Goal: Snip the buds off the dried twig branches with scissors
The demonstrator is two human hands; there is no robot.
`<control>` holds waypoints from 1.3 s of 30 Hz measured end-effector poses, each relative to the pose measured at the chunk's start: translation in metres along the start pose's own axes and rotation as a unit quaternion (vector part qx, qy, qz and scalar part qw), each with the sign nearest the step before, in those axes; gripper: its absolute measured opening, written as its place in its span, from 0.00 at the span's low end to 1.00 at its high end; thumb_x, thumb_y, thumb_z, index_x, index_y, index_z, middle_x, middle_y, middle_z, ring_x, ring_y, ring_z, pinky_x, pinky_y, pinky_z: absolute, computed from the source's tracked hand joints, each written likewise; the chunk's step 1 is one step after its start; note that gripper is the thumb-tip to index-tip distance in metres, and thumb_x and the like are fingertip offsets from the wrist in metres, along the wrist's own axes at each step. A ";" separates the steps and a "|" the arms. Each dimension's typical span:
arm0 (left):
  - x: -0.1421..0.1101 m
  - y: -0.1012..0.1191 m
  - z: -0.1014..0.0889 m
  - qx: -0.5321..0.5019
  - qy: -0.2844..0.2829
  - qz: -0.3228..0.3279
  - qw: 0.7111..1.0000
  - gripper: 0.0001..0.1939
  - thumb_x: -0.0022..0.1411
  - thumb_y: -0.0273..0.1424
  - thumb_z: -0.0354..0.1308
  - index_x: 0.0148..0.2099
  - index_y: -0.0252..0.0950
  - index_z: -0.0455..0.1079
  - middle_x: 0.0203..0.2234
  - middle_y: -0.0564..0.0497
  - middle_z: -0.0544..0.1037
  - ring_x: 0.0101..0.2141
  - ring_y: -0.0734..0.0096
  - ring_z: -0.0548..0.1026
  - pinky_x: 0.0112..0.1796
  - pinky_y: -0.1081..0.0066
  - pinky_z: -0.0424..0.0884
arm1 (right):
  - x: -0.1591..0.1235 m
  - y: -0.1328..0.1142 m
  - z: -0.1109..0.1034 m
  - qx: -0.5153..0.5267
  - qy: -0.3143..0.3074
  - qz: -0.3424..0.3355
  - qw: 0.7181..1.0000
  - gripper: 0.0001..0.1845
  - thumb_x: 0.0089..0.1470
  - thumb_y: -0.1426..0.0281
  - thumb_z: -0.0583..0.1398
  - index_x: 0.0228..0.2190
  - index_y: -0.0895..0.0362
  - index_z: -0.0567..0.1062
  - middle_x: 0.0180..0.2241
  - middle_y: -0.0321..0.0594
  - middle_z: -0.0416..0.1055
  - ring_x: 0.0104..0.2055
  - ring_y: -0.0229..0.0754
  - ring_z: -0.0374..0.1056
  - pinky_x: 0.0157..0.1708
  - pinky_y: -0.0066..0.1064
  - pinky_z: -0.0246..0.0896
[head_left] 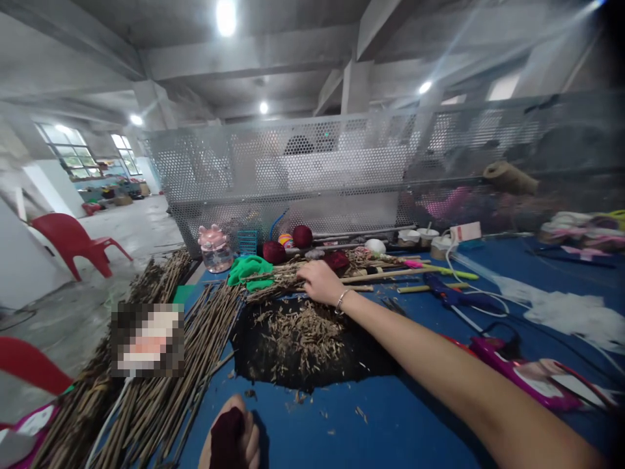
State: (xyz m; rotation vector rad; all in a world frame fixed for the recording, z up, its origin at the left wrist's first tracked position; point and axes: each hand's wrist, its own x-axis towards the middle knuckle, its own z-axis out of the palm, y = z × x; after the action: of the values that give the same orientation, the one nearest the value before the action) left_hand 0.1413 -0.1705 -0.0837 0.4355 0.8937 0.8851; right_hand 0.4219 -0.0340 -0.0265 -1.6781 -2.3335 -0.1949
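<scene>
In the middle of the frame, the right hand (319, 281) reached to the thin dry twigs (273, 286), with its fingers bent and close together, but I cannot tell whether they gripped a twig or only touched. At the bottom edge, the left hand (250, 438) had its fingers curled around a dark red piece (228, 435), which looked like soft cloth. About the progress, many loose brown bits (312, 332) were lying in a heap on the black cloth (254, 368), and a few were scattered below it. The long sticks (209, 332) at the lower left were lying whole in a thick pile; how many were meant for use, the view did not show. Two dark red balls (302, 236) and a white ball (375, 247) were behind the twigs, near the green cloth (250, 270). All this was on the blue worktop (303, 436), with a blue glue gun (442, 290) and white cables at the right. A perforated metal screen (273, 169) stood behind it. The room was large and grey, with lit lamps above, windows at the upper left and a red chair (81, 241) on the left side.
</scene>
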 end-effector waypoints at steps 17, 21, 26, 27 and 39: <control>0.009 -0.013 0.001 0.046 -0.048 0.085 0.994 0.24 0.44 0.48 0.61 0.25 0.38 0.51 0.08 0.63 0.52 0.10 0.85 0.49 0.12 0.82 0.46 | 0.024 -0.060 0.032 0.083 -0.178 -0.166 0.966 0.10 0.47 0.66 0.61 0.34 0.53 0.77 0.37 0.38 0.74 0.40 0.41 0.69 0.39 0.27 0.60; 0.012 -0.013 -0.003 0.035 -0.066 0.072 0.995 0.24 0.42 0.47 0.62 0.25 0.38 0.53 0.08 0.63 0.54 0.10 0.84 0.50 0.12 0.81 0.47 | -0.006 -0.038 0.006 0.098 -0.198 -0.166 0.961 0.06 0.45 0.70 0.60 0.27 0.54 0.78 0.30 0.36 0.75 0.34 0.38 0.69 0.37 0.26 0.60; 0.009 -0.012 -0.001 0.044 -0.068 0.077 0.994 0.24 0.43 0.47 0.62 0.25 0.38 0.52 0.09 0.63 0.55 0.10 0.84 0.50 0.12 0.81 0.47 | -0.024 -0.015 -0.012 0.206 -0.104 -0.038 0.972 0.18 0.50 0.67 0.57 0.44 0.55 0.72 0.43 0.39 0.71 0.43 0.39 0.67 0.43 0.29 0.60; 0.008 -0.012 0.000 0.046 -0.062 0.080 0.994 0.24 0.43 0.47 0.62 0.25 0.38 0.52 0.09 0.63 0.55 0.10 0.84 0.50 0.12 0.82 0.47 | -0.027 -0.013 -0.010 0.216 -0.085 -0.001 0.973 0.20 0.51 0.65 0.56 0.47 0.56 0.70 0.45 0.40 0.70 0.45 0.41 0.66 0.45 0.31 0.59; 0.000 0.000 0.017 0.220 -0.058 0.101 0.968 0.14 0.49 0.41 0.59 0.27 0.35 0.63 0.12 0.58 0.63 0.14 0.80 0.59 0.17 0.79 0.55 | -0.117 -0.033 -0.014 0.131 -0.080 0.061 0.986 0.33 0.43 0.49 0.60 0.46 0.57 0.67 0.43 0.47 0.66 0.43 0.47 0.64 0.42 0.36 0.60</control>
State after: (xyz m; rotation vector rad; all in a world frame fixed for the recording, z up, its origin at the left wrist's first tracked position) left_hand 0.1550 -0.1704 -0.0739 0.9684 0.9492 0.8332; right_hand 0.4279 -0.1550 -0.0448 -1.7496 -2.2362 0.2686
